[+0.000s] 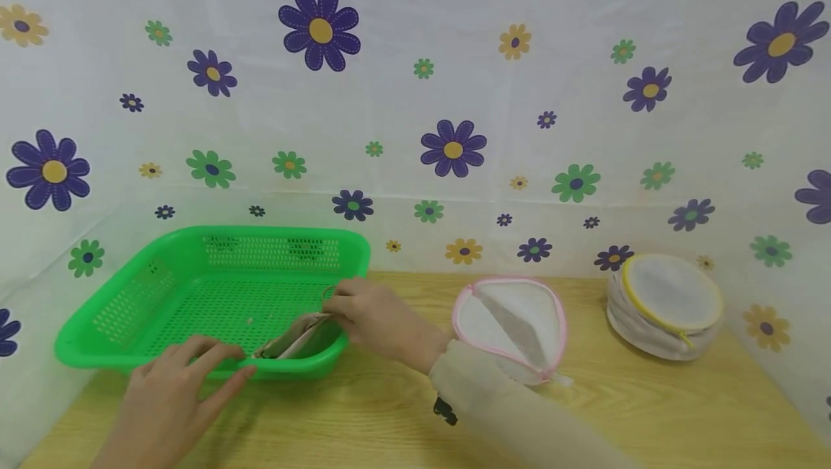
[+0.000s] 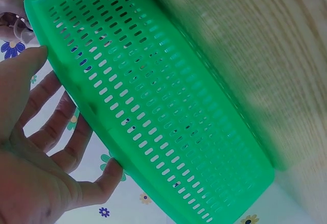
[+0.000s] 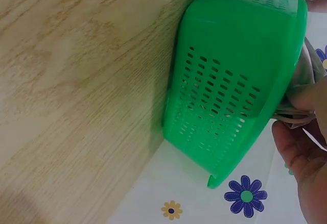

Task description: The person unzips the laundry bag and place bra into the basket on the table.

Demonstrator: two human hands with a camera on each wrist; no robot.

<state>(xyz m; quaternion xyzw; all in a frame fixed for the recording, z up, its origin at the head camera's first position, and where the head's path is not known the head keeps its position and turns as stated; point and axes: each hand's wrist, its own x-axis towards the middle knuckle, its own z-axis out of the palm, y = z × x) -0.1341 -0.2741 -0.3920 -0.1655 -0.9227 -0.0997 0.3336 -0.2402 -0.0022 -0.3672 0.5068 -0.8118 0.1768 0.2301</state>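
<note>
In the head view my right hand (image 1: 373, 317) pinches a folded greyish-beige cloth piece (image 1: 295, 335) with a thin strap-like loop at its upper end. The cloth slants down inside the near right corner of a green plastic basket (image 1: 214, 231). Its exact kind I cannot tell. From the right wrist view, thumb and fingers of that hand meet on the cloth's straps (image 3: 296, 116) just past the basket rim. My left hand (image 1: 172, 393) holds the basket's near rim, fingers over the edge and thumb on the outer side; the left wrist view shows its fingertips (image 2: 112, 168) along the rim.
A white mesh laundry bag with pink trim (image 1: 561, 310) lies right of the basket, under the right forearm. Farther right stands a round mesh laundry bag with a yellow zip (image 1: 675, 292). A flowered sheet (image 1: 402, 108) hangs behind the wooden table (image 1: 363, 426).
</note>
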